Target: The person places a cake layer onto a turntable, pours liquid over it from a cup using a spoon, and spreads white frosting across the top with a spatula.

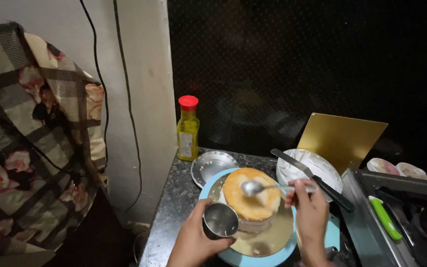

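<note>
The dark speckled stone counter (174, 198) runs off the bottom edge, its right side lost in shadow; on it a pale blue round turntable (211, 184), partly cut off, carries the round golden sponge cake (245, 195); behind, a white bowl (329, 170) smeared with cream holds a black-handled spatula (312, 175); the left hand (193, 242) is clamped around a small steel cup (220, 220), contents indistinct; the right hand (310, 212) pinches a steel spoon (260, 188) over the cake.

Dark speckled stone counter (174, 207) carrying it all — a yellow bottle with a red cap (188, 129) upright at the back corner, a small steel plate (212, 165) just in front, a light blue turntable (213, 190) mid-counter, and a white bowl smeared with cream (317, 167) beside it — gold board (339, 139) leaning behind
</note>
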